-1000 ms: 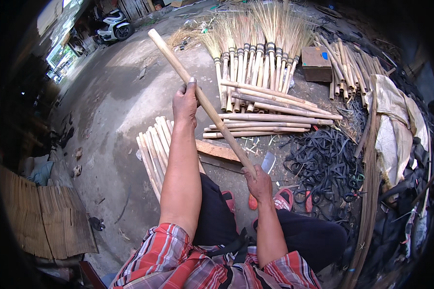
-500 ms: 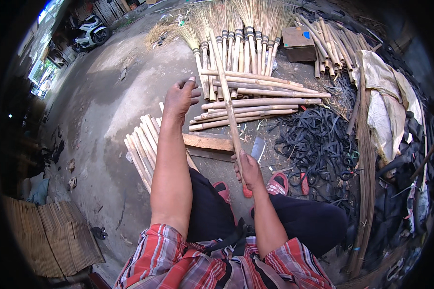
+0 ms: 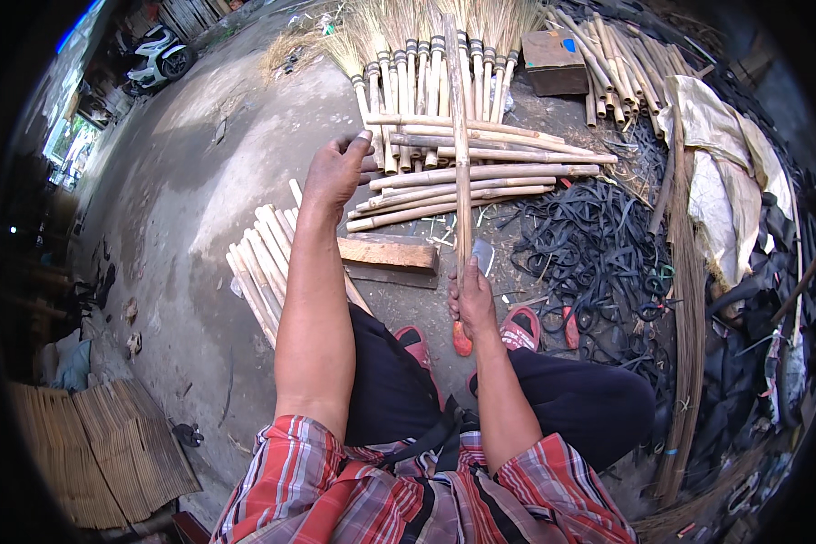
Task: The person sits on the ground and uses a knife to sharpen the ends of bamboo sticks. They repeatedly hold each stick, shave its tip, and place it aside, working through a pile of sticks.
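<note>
My right hand (image 3: 472, 297) is closed around the lower end of a long bamboo pole (image 3: 462, 172). The pole points away from me, crossing over several bamboo sticks (image 3: 480, 172) and the row of brooms. My left hand (image 3: 337, 168) is raised to the left of the pole, holding nothing, thumb up and fingers apart. Partly hidden behind my right hand is a broad knife blade (image 3: 483, 257); a red-orange handle (image 3: 462, 339) shows below the hand, between my feet. A squared wooden block (image 3: 392, 254) lies on the ground left of the pole.
Grass brooms (image 3: 426, 68) with bamboo handles lie at the far side. Cut bamboo (image 3: 256, 272) is piled left; more bamboo (image 3: 621, 82) lies beside a cardboard box (image 3: 553, 62). Black rubber strips (image 3: 589, 245), a pale sack (image 3: 721, 172) and a long fibre bundle (image 3: 684, 344) are right.
The pole's far end has swung to the right, so the pole stands straighter in view. My right hand still grips its lower end. The left hand stays raised, and the view has shifted slightly.
</note>
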The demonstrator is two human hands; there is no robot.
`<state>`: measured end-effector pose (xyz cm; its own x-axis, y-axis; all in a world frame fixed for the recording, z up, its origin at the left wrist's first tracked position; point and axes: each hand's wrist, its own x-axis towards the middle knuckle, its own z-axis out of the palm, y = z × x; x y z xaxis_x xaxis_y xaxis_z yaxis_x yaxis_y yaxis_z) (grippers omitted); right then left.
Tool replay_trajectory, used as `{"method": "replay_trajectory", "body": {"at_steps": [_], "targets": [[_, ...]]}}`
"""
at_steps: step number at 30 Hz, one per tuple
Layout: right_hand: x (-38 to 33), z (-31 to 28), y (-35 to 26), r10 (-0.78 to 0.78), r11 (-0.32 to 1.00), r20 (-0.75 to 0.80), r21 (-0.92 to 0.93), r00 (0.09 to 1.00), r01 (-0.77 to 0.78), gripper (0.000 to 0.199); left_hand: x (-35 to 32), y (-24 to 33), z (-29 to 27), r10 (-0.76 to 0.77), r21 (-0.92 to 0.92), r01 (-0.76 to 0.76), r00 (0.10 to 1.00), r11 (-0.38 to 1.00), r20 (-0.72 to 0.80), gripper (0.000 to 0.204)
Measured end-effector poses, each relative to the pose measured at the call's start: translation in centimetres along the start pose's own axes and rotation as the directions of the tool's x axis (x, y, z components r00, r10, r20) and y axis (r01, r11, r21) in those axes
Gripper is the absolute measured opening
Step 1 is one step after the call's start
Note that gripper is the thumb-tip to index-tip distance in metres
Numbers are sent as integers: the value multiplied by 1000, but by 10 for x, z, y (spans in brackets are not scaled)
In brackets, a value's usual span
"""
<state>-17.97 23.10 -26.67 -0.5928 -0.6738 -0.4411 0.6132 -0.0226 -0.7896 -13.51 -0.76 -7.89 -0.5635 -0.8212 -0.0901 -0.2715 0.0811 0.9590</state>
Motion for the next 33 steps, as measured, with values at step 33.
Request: {"method": "replay_trajectory", "body": {"at_steps": [33], "targets": [[-17,19,-26,-34,998,200,-44,979,44,50,1,-16,65,-28,-21,37,938,999,347,53]]}}
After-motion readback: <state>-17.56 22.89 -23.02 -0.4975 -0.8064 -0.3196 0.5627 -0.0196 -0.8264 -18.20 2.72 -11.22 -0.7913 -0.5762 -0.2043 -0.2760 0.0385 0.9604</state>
